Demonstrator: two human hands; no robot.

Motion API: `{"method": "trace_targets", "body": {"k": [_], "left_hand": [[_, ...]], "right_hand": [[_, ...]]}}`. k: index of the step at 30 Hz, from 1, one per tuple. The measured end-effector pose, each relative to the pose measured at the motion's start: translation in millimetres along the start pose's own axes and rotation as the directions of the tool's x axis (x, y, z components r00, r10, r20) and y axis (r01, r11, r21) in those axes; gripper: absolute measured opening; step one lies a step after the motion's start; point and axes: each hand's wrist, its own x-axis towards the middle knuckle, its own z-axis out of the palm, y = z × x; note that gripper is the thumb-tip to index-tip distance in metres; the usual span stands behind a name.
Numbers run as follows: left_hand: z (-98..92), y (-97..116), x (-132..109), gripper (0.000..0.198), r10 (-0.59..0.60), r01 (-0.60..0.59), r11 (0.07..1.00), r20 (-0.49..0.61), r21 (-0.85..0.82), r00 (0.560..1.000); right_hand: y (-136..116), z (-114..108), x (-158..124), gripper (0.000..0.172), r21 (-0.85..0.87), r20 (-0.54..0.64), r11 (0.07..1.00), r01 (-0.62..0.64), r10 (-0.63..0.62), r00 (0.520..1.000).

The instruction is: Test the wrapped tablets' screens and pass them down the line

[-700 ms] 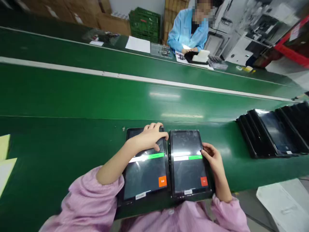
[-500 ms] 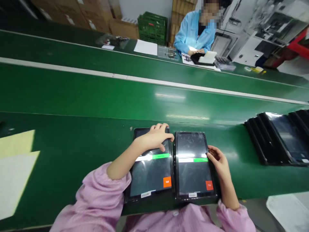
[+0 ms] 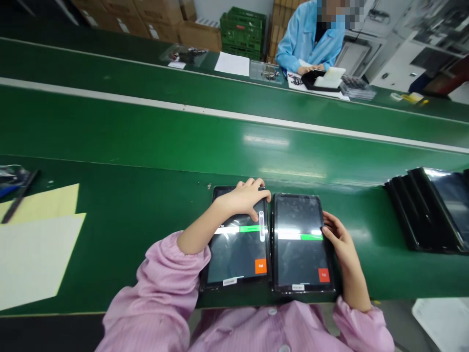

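Note:
Two black tablets lie side by side in front of me, both screens lit with a white and green bar and a red-orange square. Across the top of the left tablet [image 3: 234, 259] reaches my left hand [image 3: 247, 199], its fingers curled over the upper right corner and its thumb at the screen. A white slider shows on that screen near the thumb. My right hand [image 3: 339, 237] grips the right edge of the right tablet [image 3: 298, 259], thumb by the screen's border. The fingers of this hand are partly hidden behind the edge.
Several black tablets [image 3: 421, 210] lean in a row at the right. Yellowish paper sheets [image 3: 36, 259] and a dark pen [image 3: 20, 195] lie at the left. Across the green bench [image 3: 164, 142], a person in a blue jacket [image 3: 296, 39] handles a black item.
A white slider has appeared on the left tablet's screen. Both hands keep their places on the tablets. The view has shifted slightly, bringing the pen at the left into sight.

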Motion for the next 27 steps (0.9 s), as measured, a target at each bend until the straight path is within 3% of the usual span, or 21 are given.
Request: {"method": "trace_targets", "body": {"k": [10, 14, 17, 22, 27], "left_hand": [[2.9, -1, 1, 0.052, 0.043, -0.042, 0.996, -0.011, 0.073, 0.999], [3.0, -11, -5, 0.077, 0.033, -0.033, 0.999, -0.028, -0.001, 0.999], [-5.2, -32, -19, 0.093, -0.056, 0.057, 0.994, 0.009, -0.096, 0.998], [-20.9, -89, -51, 0.070, -0.277, 0.298, 0.940, 0.136, -0.164, 0.951], [-16.2, -124, -62, 0.072, -0.180, 0.239, 0.907, 0.194, -0.347, 0.964]], "right_hand": [[-1, 2, 2, 0.046, 0.027, 0.013, 1.000, -0.016, 0.015, 1.000], [-3, 3, 1, 0.046, 0.007, 0.021, 1.000, 0.009, -0.010, 1.000], [-3, 3, 0, 0.046, -0.011, 0.036, 1.000, 0.018, -0.018, 0.999], [1, 2, 2, 0.048, -0.021, 0.012, 0.999, 0.030, -0.029, 0.999], [5, 1, 3, 0.051, -0.015, -0.007, 1.000, 0.021, -0.021, 1.000]]}}
